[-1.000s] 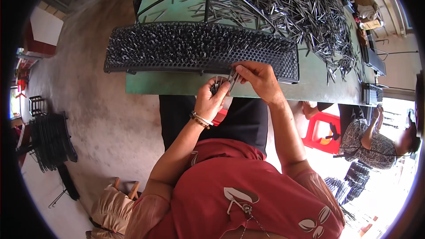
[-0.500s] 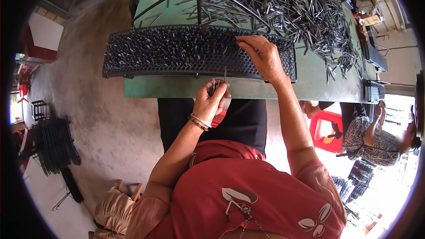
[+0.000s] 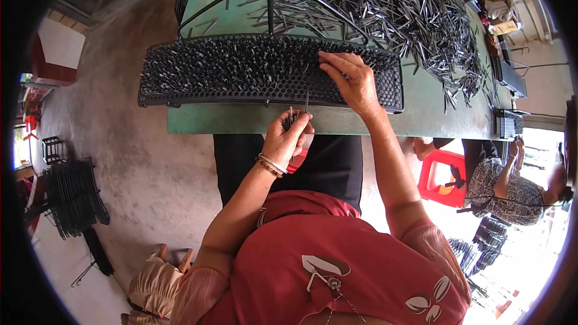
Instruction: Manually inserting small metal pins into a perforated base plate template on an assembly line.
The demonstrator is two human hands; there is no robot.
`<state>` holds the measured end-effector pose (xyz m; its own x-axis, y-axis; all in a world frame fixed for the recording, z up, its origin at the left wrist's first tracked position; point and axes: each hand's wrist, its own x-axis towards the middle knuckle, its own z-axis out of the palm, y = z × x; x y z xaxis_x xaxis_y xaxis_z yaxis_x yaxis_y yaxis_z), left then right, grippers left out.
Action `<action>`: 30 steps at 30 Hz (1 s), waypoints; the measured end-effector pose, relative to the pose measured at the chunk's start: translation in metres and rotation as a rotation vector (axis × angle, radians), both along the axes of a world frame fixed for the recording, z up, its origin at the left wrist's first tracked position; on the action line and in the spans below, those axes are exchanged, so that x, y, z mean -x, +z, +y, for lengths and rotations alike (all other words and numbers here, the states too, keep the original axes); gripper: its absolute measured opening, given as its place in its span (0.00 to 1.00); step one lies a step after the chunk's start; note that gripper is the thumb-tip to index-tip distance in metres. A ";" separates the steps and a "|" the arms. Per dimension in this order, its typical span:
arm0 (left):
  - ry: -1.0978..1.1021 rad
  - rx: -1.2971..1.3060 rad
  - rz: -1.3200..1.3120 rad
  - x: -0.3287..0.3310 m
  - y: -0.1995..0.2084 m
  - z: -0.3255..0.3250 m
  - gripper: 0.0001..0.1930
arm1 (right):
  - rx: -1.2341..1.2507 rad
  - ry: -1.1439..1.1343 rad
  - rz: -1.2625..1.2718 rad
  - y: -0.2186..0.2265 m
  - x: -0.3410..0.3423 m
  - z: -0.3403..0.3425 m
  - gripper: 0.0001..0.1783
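Observation:
A long black tray full of round holes (image 3: pixel 241 94) lies across the table's front edge, with a frame of black rods rising from its far side. Short thin black strips (image 3: pixel 205 63) stand upright and crowded in its left and middle parts. My left hand (image 3: pixel 282 139), just in front of the tray, is closed around a small bundle of such strips (image 3: pixel 290 121); one sticks up past the thumb. Over the right part of the tray, my right hand (image 3: pixel 359 84) has its thumb and fingers drawn together at the holes. Whatever they pinch is hidden.
Loose black strips (image 3: pixel 409 18) are heaped on the green table (image 3: pixel 445 121) behind and to the right. A red stool (image 3: pixel 442 174) and a seated person (image 3: pixel 506 189) are at the right. Black racks (image 3: pixel 72 195) stand on the floor at the left.
My right hand has moved slightly left and nearer to me over the tray. My left hand has kept its place with the bundle of strips.

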<state>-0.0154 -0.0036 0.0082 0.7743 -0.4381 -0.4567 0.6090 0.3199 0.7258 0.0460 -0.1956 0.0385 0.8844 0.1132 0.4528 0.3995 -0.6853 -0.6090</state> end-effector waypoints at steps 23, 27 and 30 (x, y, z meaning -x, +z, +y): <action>-0.024 0.014 0.004 0.003 -0.007 0.002 0.09 | 0.011 -0.036 -0.117 0.009 -0.003 0.008 0.10; -0.023 0.024 0.000 0.003 -0.009 0.002 0.08 | 0.112 0.003 -0.113 0.016 -0.004 0.010 0.11; -0.022 0.024 -0.001 0.004 -0.008 0.002 0.08 | 0.066 -0.012 -0.121 0.013 -0.007 0.010 0.11</action>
